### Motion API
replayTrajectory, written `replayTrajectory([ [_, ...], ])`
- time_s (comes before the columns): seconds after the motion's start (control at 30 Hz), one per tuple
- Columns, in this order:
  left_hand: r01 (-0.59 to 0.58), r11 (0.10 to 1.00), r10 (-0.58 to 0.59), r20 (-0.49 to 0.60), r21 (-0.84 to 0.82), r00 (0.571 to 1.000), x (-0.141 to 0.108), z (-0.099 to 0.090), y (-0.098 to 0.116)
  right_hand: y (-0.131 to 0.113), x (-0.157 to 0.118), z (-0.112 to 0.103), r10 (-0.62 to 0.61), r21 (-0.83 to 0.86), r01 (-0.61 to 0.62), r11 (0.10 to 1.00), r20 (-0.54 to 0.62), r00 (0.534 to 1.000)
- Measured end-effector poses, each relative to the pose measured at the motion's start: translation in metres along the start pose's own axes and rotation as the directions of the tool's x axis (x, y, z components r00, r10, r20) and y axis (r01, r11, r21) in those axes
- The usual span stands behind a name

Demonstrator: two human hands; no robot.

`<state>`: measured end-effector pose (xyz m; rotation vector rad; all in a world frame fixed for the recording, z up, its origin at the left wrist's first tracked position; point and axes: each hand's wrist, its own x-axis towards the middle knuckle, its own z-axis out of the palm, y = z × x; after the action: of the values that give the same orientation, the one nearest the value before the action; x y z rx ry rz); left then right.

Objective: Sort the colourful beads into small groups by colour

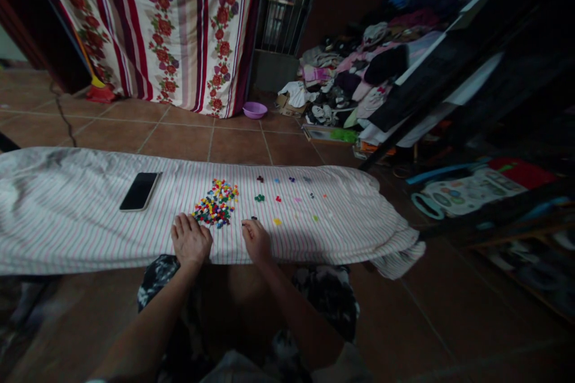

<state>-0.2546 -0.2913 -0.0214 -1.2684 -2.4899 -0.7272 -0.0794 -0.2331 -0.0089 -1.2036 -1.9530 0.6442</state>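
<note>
A pile of small multicoloured pieces [218, 203] lies on the striped cloth [103, 233]. My left hand [191, 240] rests palm down at the pile's lower left edge, its fingers spread flat. To the right of the pile, my right hand [257, 239] has its fingertips pinched on a tiny dark piece, beside a small black group [254, 218]. Little groups sorted by colour stand farther right, among them a green one [259, 197], a red one [278, 198], a yellow one [277, 221] and a brown one [260, 179].
A phone [139, 191] lies on the cloth left of the pile. Beyond the cloth are a purple basin [255, 110] on the tiled floor, a floral curtain [179, 30] and a heap of clothes [354, 72]. A colourful board [471, 188] is at the right.
</note>
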Motion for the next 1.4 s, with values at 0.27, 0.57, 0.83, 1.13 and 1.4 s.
replayTrajectory([
  [0.27, 0.014, 1.0, -0.014, 0.017, -0.001, 1.0, 0.0, -0.002, 0.001, 0.026, 0.004, -0.022, 0.079, -0.076, -0.085, 0.993, -0.083, 0.993],
  [0.57, -0.005, 1.0, 0.005, 0.007, 0.019, 1.0, 0.0, -0.002, 0.001, 0.029, 0.009, -0.017, 0.138, -0.114, -0.147, 0.983, -0.088, 0.987],
  [0.83, 0.001, 1.0, -0.001, 0.003, 0.027, 1.0, 0.0, -0.003, 0.002, 0.031, 0.012, -0.017, 0.104, -0.14, -0.109, 0.984, -0.045, 0.994],
  [1.13, 0.025, 0.999, -0.025, 0.007, -0.042, 1.0, -0.001, -0.003, 0.002, 0.035, 0.013, -0.016, 0.064, -0.111, -0.068, 0.991, -0.042, 0.997],
  [1.4, -0.006, 1.0, 0.006, 0.016, 0.014, 1.0, -0.001, -0.001, 0.0, 0.043, 0.025, -0.015, -0.026, -0.125, 0.031, 0.992, 0.047, 0.999],
])
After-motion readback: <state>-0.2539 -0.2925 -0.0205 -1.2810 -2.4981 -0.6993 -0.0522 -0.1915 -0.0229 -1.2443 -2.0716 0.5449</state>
